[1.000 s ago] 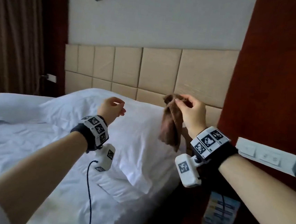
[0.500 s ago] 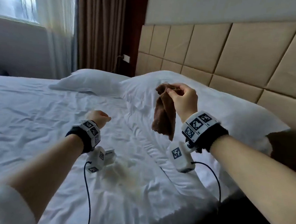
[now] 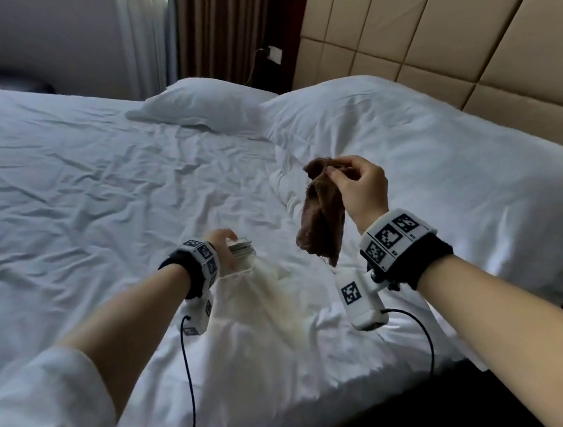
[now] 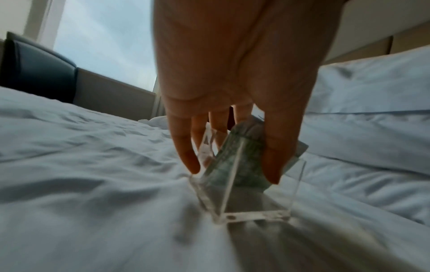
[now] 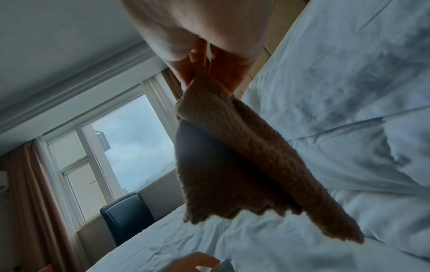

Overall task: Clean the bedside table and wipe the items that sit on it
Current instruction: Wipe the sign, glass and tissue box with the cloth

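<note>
With left hand (image 3: 222, 246) clamped around acrylic card holder (image 4: 244, 185) on bed (image 3: 87, 177), keeps right hand (image 3: 361, 190) pinching brown cloth (image 3: 322, 224) aloft, wipe-ready.

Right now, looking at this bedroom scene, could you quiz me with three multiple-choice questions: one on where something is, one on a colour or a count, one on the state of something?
1. Where does the clear acrylic holder sit?
A. on the white bed sheet
B. on a pillow
C. on the dark chair

2. What colour is the cloth?
A. blue
B. brown
C. white

3. What is the left hand doing?
A. lying flat on the sheet
B. pointing at the window
C. closing fingers and thumb around the holder

Answers:
1 A: the left wrist view shows the holder's base pressed into the sheet.
2 B: the cloth hangs brown from the right hand, which pinches its top.
3 C: fingers sit on one side of the holder, thumb on the other.
</note>
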